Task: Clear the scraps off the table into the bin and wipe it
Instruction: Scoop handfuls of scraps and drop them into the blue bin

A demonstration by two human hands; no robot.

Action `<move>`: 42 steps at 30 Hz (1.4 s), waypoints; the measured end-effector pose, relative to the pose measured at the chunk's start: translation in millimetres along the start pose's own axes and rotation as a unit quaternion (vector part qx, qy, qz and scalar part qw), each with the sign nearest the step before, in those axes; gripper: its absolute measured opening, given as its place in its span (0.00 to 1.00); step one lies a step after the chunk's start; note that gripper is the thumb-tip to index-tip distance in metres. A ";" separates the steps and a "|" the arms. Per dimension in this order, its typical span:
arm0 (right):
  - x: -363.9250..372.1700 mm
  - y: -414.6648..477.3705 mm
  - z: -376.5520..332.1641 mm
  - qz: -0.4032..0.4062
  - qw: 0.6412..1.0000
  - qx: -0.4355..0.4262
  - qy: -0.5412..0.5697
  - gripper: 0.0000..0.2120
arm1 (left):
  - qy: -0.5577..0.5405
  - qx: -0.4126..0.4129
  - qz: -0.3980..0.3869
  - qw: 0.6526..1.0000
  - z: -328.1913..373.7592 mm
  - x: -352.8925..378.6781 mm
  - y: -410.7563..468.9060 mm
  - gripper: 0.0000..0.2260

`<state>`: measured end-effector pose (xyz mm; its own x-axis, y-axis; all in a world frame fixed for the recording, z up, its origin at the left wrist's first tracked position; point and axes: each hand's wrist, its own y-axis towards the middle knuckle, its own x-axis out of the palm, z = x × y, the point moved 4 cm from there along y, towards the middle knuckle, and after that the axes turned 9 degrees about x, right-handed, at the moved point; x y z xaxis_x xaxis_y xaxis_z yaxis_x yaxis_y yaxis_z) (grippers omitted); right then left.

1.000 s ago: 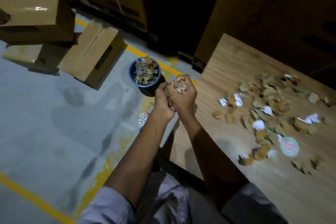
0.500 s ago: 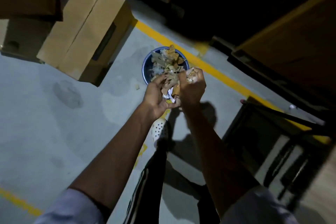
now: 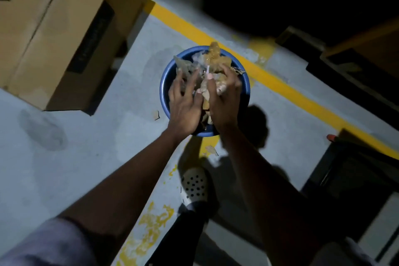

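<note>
The left hand (image 3: 185,108) splays, the right hand (image 3: 224,101) curls (both outstretched).

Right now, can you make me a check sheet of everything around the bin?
Surface: table out of view; grey floor with yellow line.
Job's things: blue bin heaped with scraps.
Clutter: stray scraps on floor beside bin.
Grips: left hand, fingers spread, above bin; right hand holds scraps.
Cables: nothing seen.
Surroundings: cardboard boxes, white shoe.
</note>
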<state>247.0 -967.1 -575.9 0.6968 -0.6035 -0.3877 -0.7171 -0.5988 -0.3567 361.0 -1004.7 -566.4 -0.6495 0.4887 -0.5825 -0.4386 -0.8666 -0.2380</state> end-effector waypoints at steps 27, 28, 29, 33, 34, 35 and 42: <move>-2.0 -2.1 24.8 -0.147 0.939 -0.035 -0.309 0.38 | 0.317 0.008 -0.208 0.925 -22.8 -4.6 6.1 0.33; -9.0 -8.6 15.9 -0.159 0.935 -0.022 -0.318 0.37 | 0.317 0.003 -0.205 0.926 -16.0 -10.1 0.8 0.33; -16.5 -13.6 5.4 -0.169 0.930 -0.010 -0.326 0.36 | 0.315 -0.004 -0.202 0.927 -8.1 -16.3 -4.8 0.33; -51.8 -39.9 -38.2 -0.182 0.916 0.006 -0.357 0.33 | 0.291 -0.023 -0.179 0.939 37.9 -51.9 -36.1 0.33; -62.1 -50.9 -51.8 -0.183 0.916 0.003 -0.358 0.33 | 0.283 -0.024 -0.169 0.944 52.9 -62.8 -45.5 0.32; -72.5 -62.9 -65.4 -0.185 0.914 0.001 -0.361 0.32 | 0.278 -0.027 -0.160 0.947 68.5 -73.8 -55.8 0.32; -187.8 -156.6 -192.2 -0.204 0.912 0.012 -0.354 0.31 | 0.217 -0.038 -0.129 0.967 225.4 -135.9 -142.1 0.28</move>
<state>231.7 -861.2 -283.8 0.7257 0.1643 -0.6681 -0.4067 -0.6808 -0.6092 371.5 -925.2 -278.3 -0.1952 0.6159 -0.7632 -0.4947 -0.7338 -0.4656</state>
